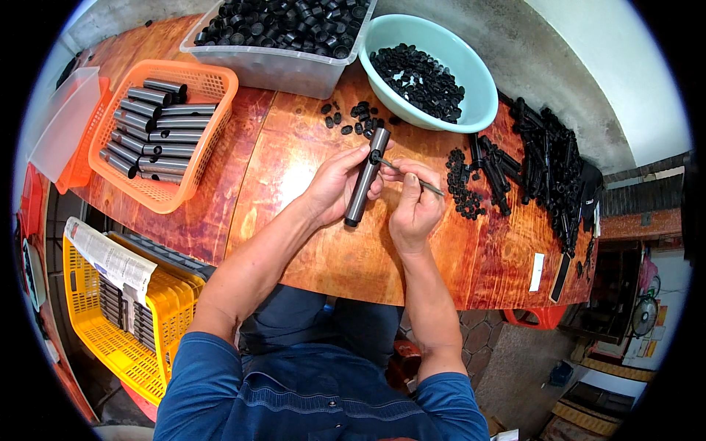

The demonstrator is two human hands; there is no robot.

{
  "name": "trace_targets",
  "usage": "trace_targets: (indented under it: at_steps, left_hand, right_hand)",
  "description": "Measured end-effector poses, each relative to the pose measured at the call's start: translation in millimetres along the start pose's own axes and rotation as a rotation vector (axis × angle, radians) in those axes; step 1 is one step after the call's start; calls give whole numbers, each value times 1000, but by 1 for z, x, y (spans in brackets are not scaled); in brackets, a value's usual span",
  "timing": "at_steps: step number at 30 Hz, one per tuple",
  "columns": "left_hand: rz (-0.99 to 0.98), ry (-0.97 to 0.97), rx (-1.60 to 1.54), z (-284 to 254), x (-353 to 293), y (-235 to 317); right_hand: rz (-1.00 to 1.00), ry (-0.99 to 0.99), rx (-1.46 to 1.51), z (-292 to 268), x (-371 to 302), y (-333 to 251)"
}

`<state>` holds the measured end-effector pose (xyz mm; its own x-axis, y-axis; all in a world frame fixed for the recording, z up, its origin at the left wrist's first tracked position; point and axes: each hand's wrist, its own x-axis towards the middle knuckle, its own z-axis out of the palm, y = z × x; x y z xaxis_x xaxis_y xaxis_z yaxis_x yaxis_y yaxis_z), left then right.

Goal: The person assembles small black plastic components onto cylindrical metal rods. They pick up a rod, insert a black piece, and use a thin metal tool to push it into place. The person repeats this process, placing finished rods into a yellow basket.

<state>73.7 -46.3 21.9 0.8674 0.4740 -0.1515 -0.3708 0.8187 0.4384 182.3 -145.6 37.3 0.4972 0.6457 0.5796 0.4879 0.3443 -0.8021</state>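
My left hand [333, 184] is closed round a dark grey metal tube [361, 189], held tilted above the table with its top end leaning right. The lower end of the tube looks black. In my right hand [413, 214] is a thin dark rod-like tool [432, 187], pinched between the fingers. Its tip reaches the side of the tube near the top, where a small black part [375, 156] sits. Whether that part is inside a hole or only on the surface, I cannot tell. Loose small black plastic pieces [347, 129] lie just beyond the tube.
An orange basket [168, 201] of similar tubes stands at left. Behind are a clear bin [309, 78] of black caps and a light blue basin [482, 81] of small black parts. Black parts [548, 158] are heaped at right. A yellow crate [110, 345] stands beside the wooden table [279, 147].
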Motion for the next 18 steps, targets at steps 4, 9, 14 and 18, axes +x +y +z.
trace_targets:
  at_steps: [4, 9, 14, 18]
  left_hand:
    - [-12, 46, 32, 5, -2, 2]
    - [37, 29, 95, -8, -1, -5]
    - [37, 29, 87, -10, -1, -4]
    - [-21, -8, -37, -3, 0, -1]
  right_hand:
    - [78, 40, 122, 0, 1, 2]
    - [206, 80, 237, 2, 2, -2]
    - [273, 96, 337, 5, 1, 0]
    - [207, 130, 366, 2, 3, 2]
